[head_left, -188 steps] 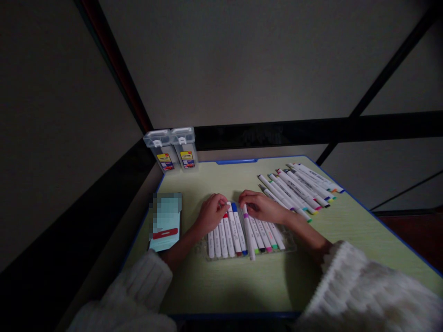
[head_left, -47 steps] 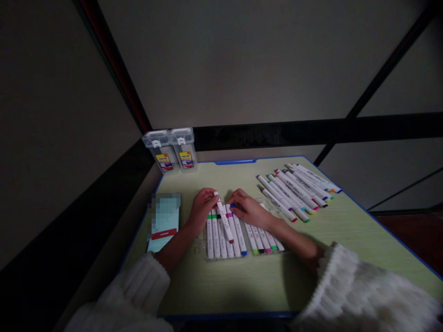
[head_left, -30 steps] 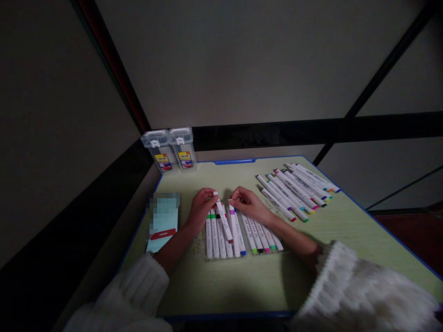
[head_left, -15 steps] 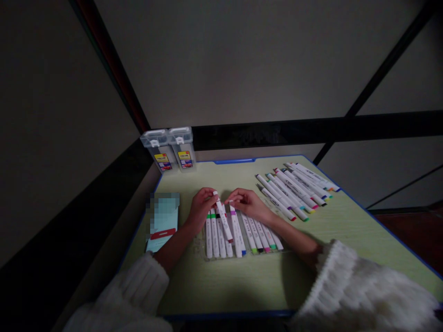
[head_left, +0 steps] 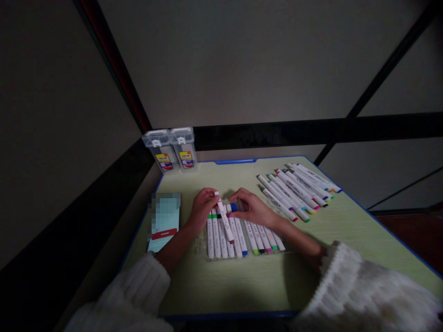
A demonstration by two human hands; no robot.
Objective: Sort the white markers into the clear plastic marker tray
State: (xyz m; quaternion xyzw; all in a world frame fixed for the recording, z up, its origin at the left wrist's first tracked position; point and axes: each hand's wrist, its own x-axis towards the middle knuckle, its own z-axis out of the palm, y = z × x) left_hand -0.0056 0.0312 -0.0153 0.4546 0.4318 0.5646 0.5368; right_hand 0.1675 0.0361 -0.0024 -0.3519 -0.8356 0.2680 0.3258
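Note:
My left hand pinches a white marker with a dark red end, held slanted above a row of other markers. That row of white markers, some with green bands, lies side by side in a clear tray. My right hand has its thumb and fingers apart at the row's upper end, around a blue-capped marker; whether it touches the cap is unclear. Beneath the right wrist, a second group of markers lies beside the first, their lower ends lime, black, pink and green.
Several loose markers lie fanned at the table's right. Two clear lidded cases with yellow labels stand at the back left. A pale green flat item, partly blurred, lies left of my left hand. The table has a blue edge.
The marker with a purple band, tilted at my right fingertips before, now lies in the row. My right fingers have spread. The left hand still holds its marker in nearly the same place.

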